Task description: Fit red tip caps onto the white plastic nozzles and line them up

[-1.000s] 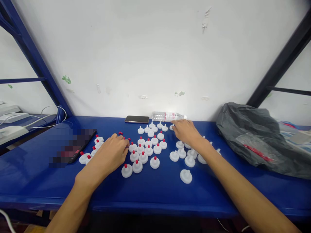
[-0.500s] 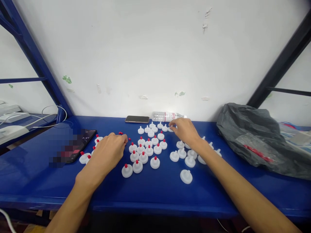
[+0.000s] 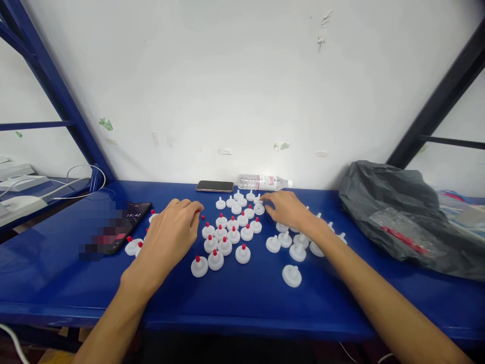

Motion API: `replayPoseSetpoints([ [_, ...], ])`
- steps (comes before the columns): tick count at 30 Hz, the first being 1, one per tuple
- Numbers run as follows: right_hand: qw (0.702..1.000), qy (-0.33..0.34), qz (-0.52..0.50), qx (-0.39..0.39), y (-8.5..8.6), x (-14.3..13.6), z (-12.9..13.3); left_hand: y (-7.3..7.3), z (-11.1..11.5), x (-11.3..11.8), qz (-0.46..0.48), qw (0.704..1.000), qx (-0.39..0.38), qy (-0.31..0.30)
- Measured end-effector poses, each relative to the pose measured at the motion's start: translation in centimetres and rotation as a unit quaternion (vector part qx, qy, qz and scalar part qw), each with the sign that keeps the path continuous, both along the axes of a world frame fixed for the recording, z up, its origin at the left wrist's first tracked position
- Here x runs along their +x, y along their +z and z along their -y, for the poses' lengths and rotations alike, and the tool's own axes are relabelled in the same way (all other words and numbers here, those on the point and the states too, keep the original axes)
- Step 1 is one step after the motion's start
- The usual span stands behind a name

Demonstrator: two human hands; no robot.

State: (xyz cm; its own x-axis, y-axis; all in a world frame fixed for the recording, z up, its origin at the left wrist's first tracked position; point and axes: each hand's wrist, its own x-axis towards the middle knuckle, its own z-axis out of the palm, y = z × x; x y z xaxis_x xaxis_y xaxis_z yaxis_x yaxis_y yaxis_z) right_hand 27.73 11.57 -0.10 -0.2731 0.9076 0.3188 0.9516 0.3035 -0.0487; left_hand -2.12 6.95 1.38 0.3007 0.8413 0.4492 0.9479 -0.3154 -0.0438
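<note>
My left hand (image 3: 172, 227) hovers over the left-centre of the table, its thumb and fingertips pinched on a small red cap (image 3: 197, 212) that barely shows. Another loose red cap (image 3: 203, 217) lies just beside the fingertips. My right hand (image 3: 286, 208) reaches to the back of the group, thumb and index finger apart. Its index fingertip is at a white disc with a nozzle (image 3: 258, 200); whether it touches is unclear. Near the thumb, a white disc (image 3: 259, 209) shows its round face. Several white discs with red-capped nozzles (image 3: 225, 246) stand between the hands.
Uncapped white discs (image 3: 297, 252) lie around and under my right forearm. At the back are a phone (image 3: 214, 186) and a plastic bottle (image 3: 261, 182) on its side. Another phone (image 3: 131, 222) lies left. A dark plastic bag (image 3: 386, 202) with a clear packet of red pieces (image 3: 405, 238) occupies the right.
My left hand has shifted slightly right and up. My right hand's fingers have spread and moved a little left; a disc near them now shows its round face.
</note>
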Motion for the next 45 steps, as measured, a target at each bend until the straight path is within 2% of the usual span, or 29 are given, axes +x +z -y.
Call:
replayPoseSetpoints([
  [7,0.999,0.036,-0.015,-0.022,0.4,-0.8,0.7,0.4,0.3,0.2,0.036,0.999,-0.026,0.026],
  [12,0.998,0.055,-0.015,-0.001,0.3,-1.0,0.6,0.2,0.2,0.1,0.049,0.999,-0.006,-0.01],
  [16,0.997,0.062,-0.032,0.045,1.0,-1.2,0.8,0.2,0.2,-0.1,0.065,0.998,0.005,-0.027],
  [19,0.984,0.129,-0.048,0.112,1.7,-2.0,1.6,0.3,0.3,-0.1,0.081,0.996,-0.003,-0.027],
  [22,0.953,0.229,-0.052,0.19,2.1,-3.3,2.8,0.5,0.6,0.1,0.136,0.989,0.001,-0.054],
  [26,0.926,0.296,-0.02,0.234,2.4,-4.8,4.1,0.9,1.3,0.8,0.27,0.954,0.0,-0.127],
  [28,0.918,0.313,-0.016,0.244,2.4,-5.3,4.5,1.2,1.7,1.1,0.318,0.937,-0.003,-0.144],
  [35,0.88,0.355,-0.026,0.315,1.8,-6.0,5.2,1.4,2.0,1.1,0.371,0.907,-0.051,-0.191],
  [39,0.868,0.36,-0.037,0.34,1.8,-6.1,5.5,1.9,2.3,1.1,0.429,0.875,-0.105,-0.198],
  [42,0.873,0.347,-0.059,0.337,1.7,-6.2,5.6,2.4,2.7,1.2,0.447,0.865,-0.106,-0.202],
  [45,0.902,0.291,-0.105,0.301,1.4,-6.5,5.7,2.6,3.0,1.4,0.457,0.865,-0.058,-0.197],
])
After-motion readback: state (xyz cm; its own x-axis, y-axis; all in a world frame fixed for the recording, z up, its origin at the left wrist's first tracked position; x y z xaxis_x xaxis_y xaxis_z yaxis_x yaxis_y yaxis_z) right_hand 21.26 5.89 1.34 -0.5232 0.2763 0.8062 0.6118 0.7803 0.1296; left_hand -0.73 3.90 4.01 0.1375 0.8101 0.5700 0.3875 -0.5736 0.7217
